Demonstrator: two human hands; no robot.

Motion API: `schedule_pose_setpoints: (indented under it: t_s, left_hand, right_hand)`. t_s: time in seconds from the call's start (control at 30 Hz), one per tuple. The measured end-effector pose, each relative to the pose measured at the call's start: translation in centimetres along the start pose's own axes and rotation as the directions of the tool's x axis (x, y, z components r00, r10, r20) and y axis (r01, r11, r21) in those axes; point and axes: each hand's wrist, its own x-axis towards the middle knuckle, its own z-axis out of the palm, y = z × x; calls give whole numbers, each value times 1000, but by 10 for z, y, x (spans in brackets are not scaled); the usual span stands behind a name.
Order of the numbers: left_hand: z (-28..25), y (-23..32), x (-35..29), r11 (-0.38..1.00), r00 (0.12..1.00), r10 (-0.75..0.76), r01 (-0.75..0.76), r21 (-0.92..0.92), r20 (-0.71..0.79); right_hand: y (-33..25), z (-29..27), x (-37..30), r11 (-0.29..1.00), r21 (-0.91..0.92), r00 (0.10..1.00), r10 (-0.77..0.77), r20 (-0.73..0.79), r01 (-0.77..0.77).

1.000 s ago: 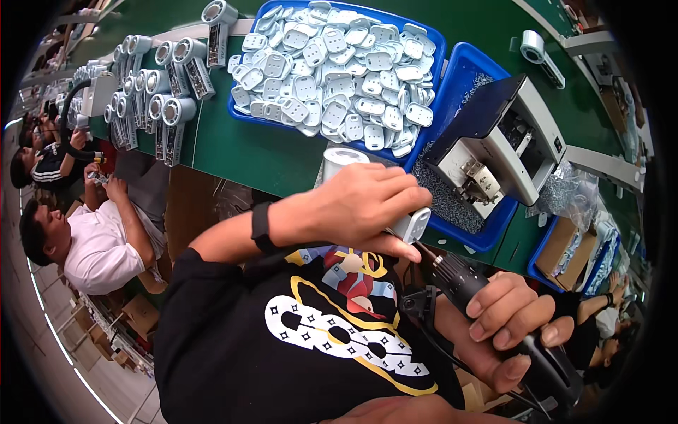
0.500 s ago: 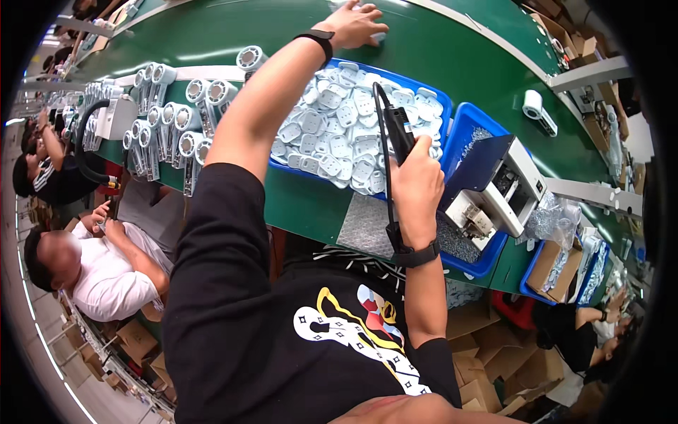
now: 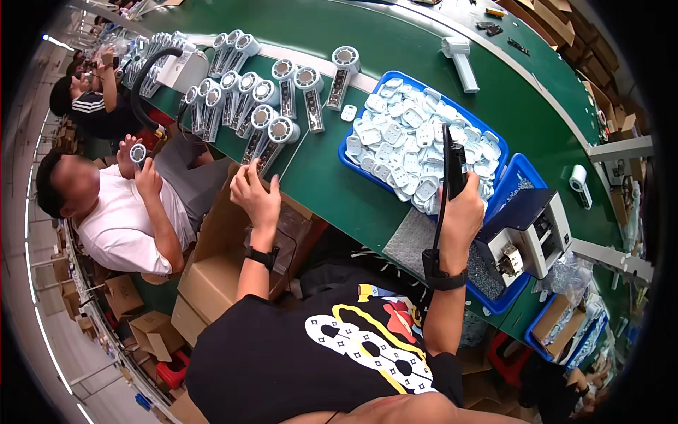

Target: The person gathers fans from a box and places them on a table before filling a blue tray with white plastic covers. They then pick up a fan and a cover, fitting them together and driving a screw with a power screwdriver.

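Note:
My right hand [image 3: 462, 215] is wrapped round a black electric screwdriver [image 3: 458, 169] with a cable, held upright over the near right side of a blue bin [image 3: 348, 157]. Light-blue plastic covers [image 3: 402, 138] are heaped in that bin. At the bench's near edge, my left hand [image 3: 258, 201] has its fingers apart, close to the lower ends of two handheld fans [image 3: 281, 131]. Whether the fingertips touch them I cannot tell. Several more fans [image 3: 308, 81] stand in rows beyond, their handles uncovered and showing the insides. A whitish fan body [image 3: 462, 65] lies behind the bin.
Right of the bin, a screw feeder [image 3: 540, 237] sits on a blue tray [image 3: 494, 305] of screws. A loose cover [image 3: 349, 113] lies on the green bench [image 3: 332, 180]. A co-worker in white [image 3: 131, 219] holds a fan at left. Cardboard boxes [image 3: 219, 279] stand below the bench.
My left hand has come back from the far side of the bench to its near left edge. A fan body now lies behind the bin. The screwdriver stays in my right hand; the view has shifted.

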Motion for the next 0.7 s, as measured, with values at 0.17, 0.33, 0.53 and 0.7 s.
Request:
schedule_pose_setpoints:
  t_s: [0.17,0.33,0.53,0.7]
  left_hand:
    - [14,-47,11,959,977,211,-207,-192,2]
    - [-50,20,14,748,897,434,-408,-523,-79]
    - [-38,165,-55,-71,881,436,238,-969,184]
    - [-21,257,-91,-258,664,745,386,-886,72]
  right_hand:
    - [9,-14,-8,984,174,997,-18,-78,31]
    - [24,-53,-40,756,635,984,169,47,-160]
    - [39,-74,-97,443,870,962,248,112,-215]
    - [69,-56,-108,646,755,982,187,-14,-112]
